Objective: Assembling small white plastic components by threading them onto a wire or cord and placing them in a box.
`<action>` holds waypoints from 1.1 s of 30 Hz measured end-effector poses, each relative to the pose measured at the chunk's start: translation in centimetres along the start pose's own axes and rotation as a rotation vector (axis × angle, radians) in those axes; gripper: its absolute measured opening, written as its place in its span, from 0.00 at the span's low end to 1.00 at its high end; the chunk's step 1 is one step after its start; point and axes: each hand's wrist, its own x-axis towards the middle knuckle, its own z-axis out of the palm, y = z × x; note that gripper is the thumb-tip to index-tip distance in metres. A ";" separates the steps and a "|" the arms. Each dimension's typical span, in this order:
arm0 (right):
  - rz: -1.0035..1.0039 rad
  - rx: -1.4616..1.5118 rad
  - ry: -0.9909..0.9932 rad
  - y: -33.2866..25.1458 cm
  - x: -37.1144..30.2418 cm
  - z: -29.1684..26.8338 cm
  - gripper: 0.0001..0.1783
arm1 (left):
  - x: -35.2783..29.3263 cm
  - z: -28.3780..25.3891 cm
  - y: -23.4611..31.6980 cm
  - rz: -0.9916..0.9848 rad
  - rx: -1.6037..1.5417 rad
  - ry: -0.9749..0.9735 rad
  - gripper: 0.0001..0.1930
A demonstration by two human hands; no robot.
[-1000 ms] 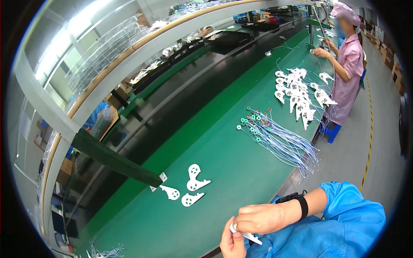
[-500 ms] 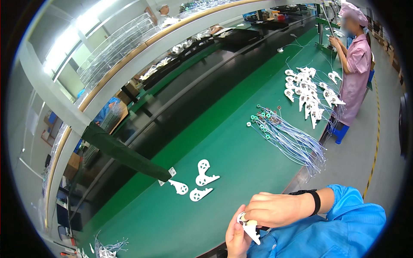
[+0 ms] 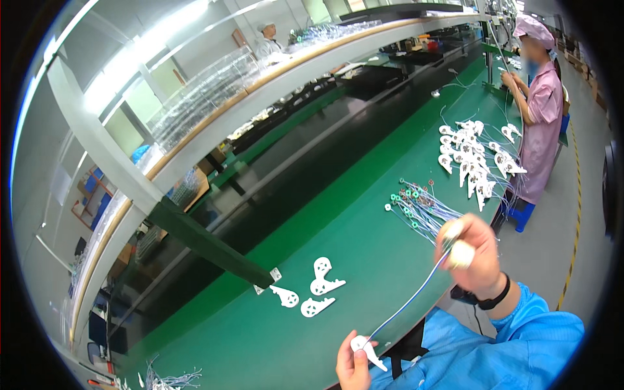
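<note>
1. The left hand (image 3: 353, 368) pinches a white part (image 3: 370, 354), grip closed, by the desk's (image 3: 253, 338) near edge.
2. The right hand (image 3: 480, 260), blurred, pinches the blue wire (image 3: 411, 299) running from it.
3. Nearby white pieces (image 3: 316, 307) look unwired; loose wires (image 3: 422, 218) lie bundled.
4. Farther along, a heap (image 3: 467, 156) looks already wired.

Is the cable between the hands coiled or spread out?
Spread out: the cable runs in one gentle curve from the white part in the left hand to the right hand.

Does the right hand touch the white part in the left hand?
No, a blue wire spans the gap between the right hand and white part.
</note>
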 end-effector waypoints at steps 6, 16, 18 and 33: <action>-0.377 -0.078 0.368 -1.9 2.9 -2.8 0.10 | -0.4 -4.1 0.3 0.033 0.171 0.239 0.19; 0.235 -0.674 0.250 12.9 -1.0 -11.6 0.10 | 0.2 -9.3 3.7 0.043 0.030 0.351 0.15; 0.288 -0.700 0.238 11.0 -1.2 -8.2 0.09 | 0.9 -8.5 6.2 0.138 0.153 0.287 0.16; 0.360 -1.058 -0.385 13.0 -4.2 -0.7 0.15 | 8.7 -14.3 -1.0 -0.082 0.188 0.349 0.13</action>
